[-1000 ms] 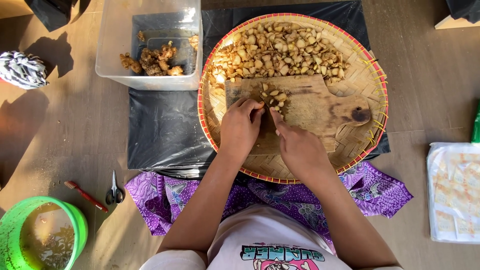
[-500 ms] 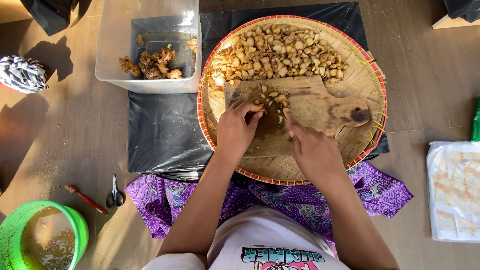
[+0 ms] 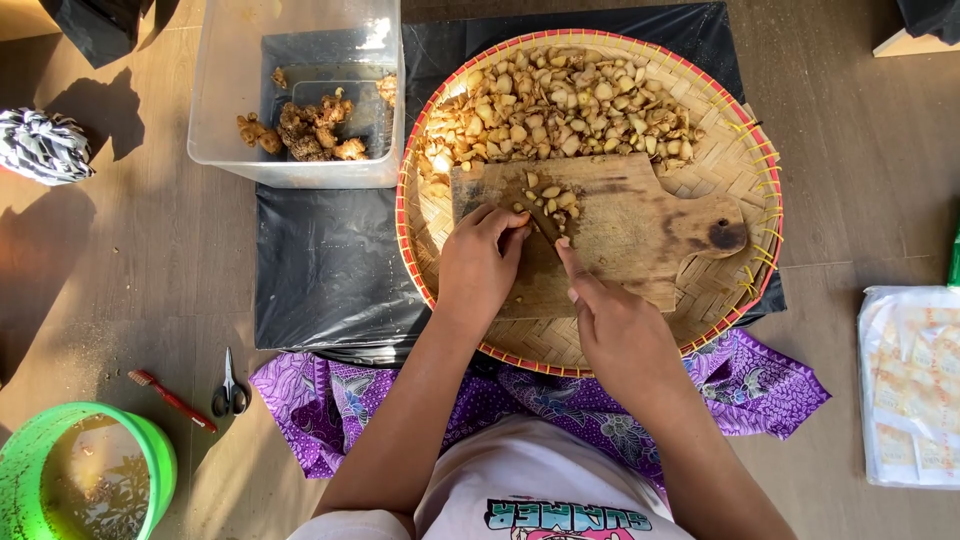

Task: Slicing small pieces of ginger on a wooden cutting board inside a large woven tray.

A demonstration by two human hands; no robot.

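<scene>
A wooden cutting board lies in a round woven tray with a red rim. My left hand rests on the board's left part, fingertips pinching a piece of root against the wood. My right hand grips a knife whose dark blade points away from me, right beside the left fingertips. Small cut slices lie on the board just beyond the blade. A big heap of cut slices fills the far half of the tray.
A clear plastic tub with several whole roots stands left of the tray on a black sheet. Scissors, a red brush and a green bucket lie at the near left. A plastic packet is at the right.
My right hand has shifted slightly right and toward me, with the knife now angled across the piece. My left hand has stayed on the board, fingers curled tighter.
</scene>
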